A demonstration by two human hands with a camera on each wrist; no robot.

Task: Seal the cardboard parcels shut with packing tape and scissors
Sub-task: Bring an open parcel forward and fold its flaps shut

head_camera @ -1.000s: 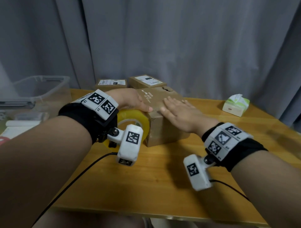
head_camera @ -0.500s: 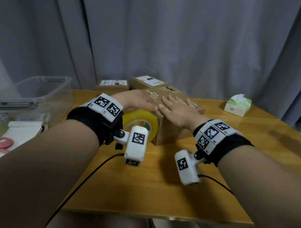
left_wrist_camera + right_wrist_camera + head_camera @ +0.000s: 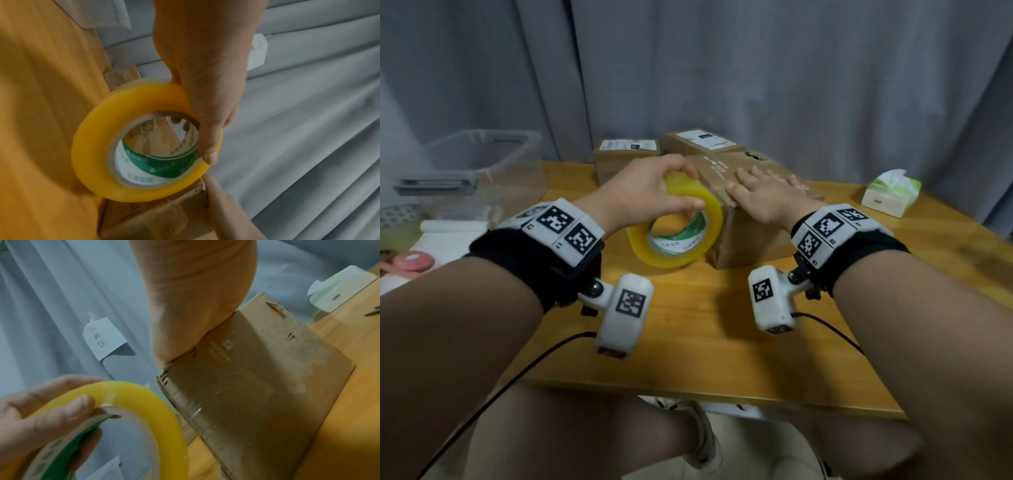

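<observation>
A brown cardboard parcel point(image 3: 750, 226) point(image 3: 257, 369) sits mid-table. My right hand point(image 3: 763, 195) lies flat on its top, fingers straight, pressing down; the right wrist view shows the palm point(image 3: 195, 305) on the box edge. My left hand point(image 3: 654, 188) point(image 3: 205, 97) grips a roll of yellow packing tape point(image 3: 681, 226) point(image 3: 131, 142) point(image 3: 123, 402) upright against the parcel's near-left side, thumb on the outer rim, fingers through the core. Clear tape runs down the parcel's near side. No scissors show plainly; a grey metal tip point(image 3: 372, 311) lies at the right edge.
Two more labelled parcels point(image 3: 626, 161) point(image 3: 702, 142) stand behind, by the grey curtain. A tissue pack point(image 3: 890, 192) lies at the right. A clear plastic bin point(image 3: 479, 171) and a pink roll point(image 3: 414, 260) sit left of the wooden table point(image 3: 705, 335).
My left hand has lifted the tape roll higher and tilted it against the parcel's corner. My right hand has slid towards the near-left edge of the parcel top.
</observation>
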